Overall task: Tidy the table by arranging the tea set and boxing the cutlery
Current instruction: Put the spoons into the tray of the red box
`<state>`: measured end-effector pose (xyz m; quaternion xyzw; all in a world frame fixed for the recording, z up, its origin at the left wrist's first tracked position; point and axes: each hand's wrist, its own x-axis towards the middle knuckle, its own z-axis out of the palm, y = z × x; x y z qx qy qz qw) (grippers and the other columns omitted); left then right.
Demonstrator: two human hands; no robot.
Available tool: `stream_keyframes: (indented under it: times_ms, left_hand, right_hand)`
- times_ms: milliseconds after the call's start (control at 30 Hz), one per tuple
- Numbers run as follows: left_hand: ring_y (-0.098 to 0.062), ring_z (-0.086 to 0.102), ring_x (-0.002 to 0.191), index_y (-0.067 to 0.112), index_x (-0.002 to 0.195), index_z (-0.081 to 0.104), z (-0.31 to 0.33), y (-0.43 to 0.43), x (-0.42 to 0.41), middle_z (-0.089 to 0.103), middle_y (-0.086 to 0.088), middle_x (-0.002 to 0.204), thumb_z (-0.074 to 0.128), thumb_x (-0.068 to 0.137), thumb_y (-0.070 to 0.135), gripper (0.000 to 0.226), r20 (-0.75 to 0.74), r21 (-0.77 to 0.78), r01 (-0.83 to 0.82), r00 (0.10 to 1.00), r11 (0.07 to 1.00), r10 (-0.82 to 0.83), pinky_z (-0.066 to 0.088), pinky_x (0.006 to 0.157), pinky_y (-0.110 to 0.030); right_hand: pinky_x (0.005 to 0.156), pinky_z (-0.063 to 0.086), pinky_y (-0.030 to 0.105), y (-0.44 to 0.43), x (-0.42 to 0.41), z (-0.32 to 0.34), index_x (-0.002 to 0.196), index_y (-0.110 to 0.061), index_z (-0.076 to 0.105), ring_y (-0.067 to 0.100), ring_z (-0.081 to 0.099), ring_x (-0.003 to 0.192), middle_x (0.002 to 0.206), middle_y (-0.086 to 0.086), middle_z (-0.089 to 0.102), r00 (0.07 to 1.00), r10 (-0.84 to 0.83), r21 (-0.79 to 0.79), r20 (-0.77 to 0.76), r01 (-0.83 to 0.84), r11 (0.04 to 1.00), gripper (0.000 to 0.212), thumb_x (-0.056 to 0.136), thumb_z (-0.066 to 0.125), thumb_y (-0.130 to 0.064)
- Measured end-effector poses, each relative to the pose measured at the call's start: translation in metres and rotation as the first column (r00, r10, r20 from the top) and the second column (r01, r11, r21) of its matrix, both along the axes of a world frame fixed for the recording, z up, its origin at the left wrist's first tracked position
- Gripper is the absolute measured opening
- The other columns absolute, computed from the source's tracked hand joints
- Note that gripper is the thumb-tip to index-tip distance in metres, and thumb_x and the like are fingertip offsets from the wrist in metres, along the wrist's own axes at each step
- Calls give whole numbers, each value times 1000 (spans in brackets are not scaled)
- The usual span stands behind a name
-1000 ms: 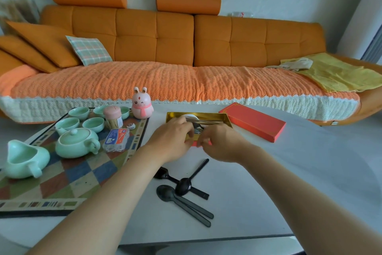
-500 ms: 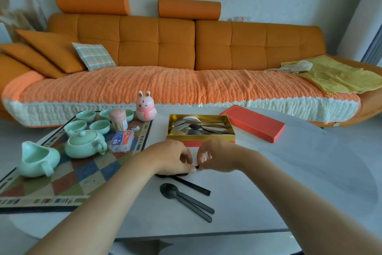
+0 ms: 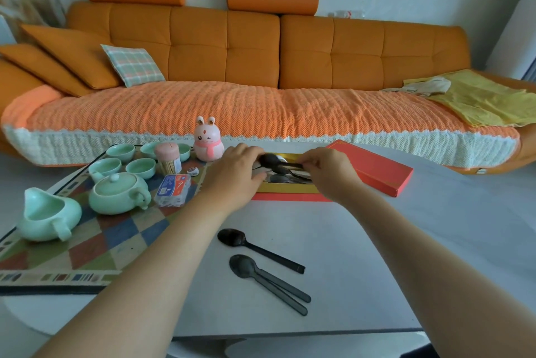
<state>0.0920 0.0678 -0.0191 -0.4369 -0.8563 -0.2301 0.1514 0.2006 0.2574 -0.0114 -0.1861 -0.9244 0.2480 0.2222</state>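
The left hand (image 3: pixel 235 175) and right hand (image 3: pixel 327 175) have lifted a black spoon (image 3: pixel 271 160) off the table (image 3: pixel 377 241) and pinch it over the box (image 3: pixel 287 188); other spoons (image 3: pixel 232 237) wait.

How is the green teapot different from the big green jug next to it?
The teapot has a lid with a knob; the jug is open on top. The teapot is round and squat; the jug rises to a pointed pouring lip. The teapot stands by the little cups; the jug stands nearer the mat's front edge. Both are mint green, have a handle and stand upright on the mat.
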Motion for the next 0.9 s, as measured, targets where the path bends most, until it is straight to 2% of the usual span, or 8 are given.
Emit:
stream_keyframes:
  times_ms: [67, 167, 333, 400, 533, 667, 767, 900]
  left_hand:
    - [-22, 46, 120, 22, 138, 46, -4, 9, -3, 50, 0, 132, 54, 96, 38, 46, -37, -53, -3, 999, 999, 1, 41, 84, -35]
    - [-23, 38, 131, 20, 146, 37, -12, 23, -6, 43, 1, 145, 49, 98, 39, 53, -50, -142, 57, 997, 988, -64, 36, 99, -38]
    - [-16, 21, 144, 22, 152, 30, -22, 38, -10, 27, 6, 158, 44, 95, 55, 68, 23, -250, 137, 991, 958, -135, 26, 113, -38]
    - [-14, 18, 146, 22, 152, 28, -25, 40, -11, 24, 6, 160, 42, 94, 59, 70, 46, -280, 140, 990, 950, -132, 23, 115, -38]
    - [-17, 21, 144, 22, 151, 32, -27, 41, -12, 33, 3, 156, 38, 94, 60, 69, 37, -318, 126, 992, 940, -120, 24, 115, -41]
    - [-18, 24, 143, 21, 149, 34, -28, 42, -14, 37, 2, 154, 39, 95, 59, 67, 19, -317, 118, 993, 941, -118, 26, 114, -41]
    - [-19, 23, 142, 20, 151, 31, -27, 40, -12, 32, 3, 156, 42, 95, 56, 67, 20, -303, 132, 991, 944, -132, 25, 114, -40]
    - [-20, 30, 136, 24, 147, 33, -21, 34, -11, 38, 3, 147, 49, 92, 53, 64, -38, -243, 127, 989, 962, -140, 26, 111, -38]
  right_hand:
    - [55, 45, 26, 10, -5, -3, 100, -24, 74, 12, 55, 61, 82, -4, 66, 996, -91, 20, -11, 91, 996, 31, 95, 48, -9]
    - [62, 53, 34, 19, -13, -9, 103, -24, 74, 20, 60, 70, 91, 2, 70, 986, -165, 88, 34, 162, 983, 34, 94, 45, -9]
    - [86, 51, 42, 19, -24, -12, 103, -31, 73, 21, 62, 80, 86, -6, 66, 964, -180, 236, 196, 132, 963, 40, 90, 44, -6]
    - [90, 49, 42, 19, -26, -10, 101, -30, 73, 19, 59, 81, 85, -8, 61, 960, -180, 230, 216, 129, 965, 41, 89, 44, -4]
    - [78, 56, 39, 17, -32, -9, 102, -25, 74, 20, 61, 85, 104, -3, 65, 976, -137, 184, 167, 105, 977, 42, 85, 45, 1]
    - [73, 55, 35, 12, -30, -13, 104, -24, 75, 21, 62, 83, 97, -1, 67, 975, 12, 105, 220, -36, 994, 40, 89, 43, -6]
    - [70, 52, 32, 12, -28, -17, 109, -27, 73, 20, 61, 84, 97, 1, 69, 958, 61, 126, 282, -100, 987, 40, 91, 42, -11]
    - [75, 50, 37, 8, -21, -15, 110, -23, 74, 22, 56, 87, 98, 3, 63, 989, 92, 190, 118, -113, 975, 44, 86, 44, 0]
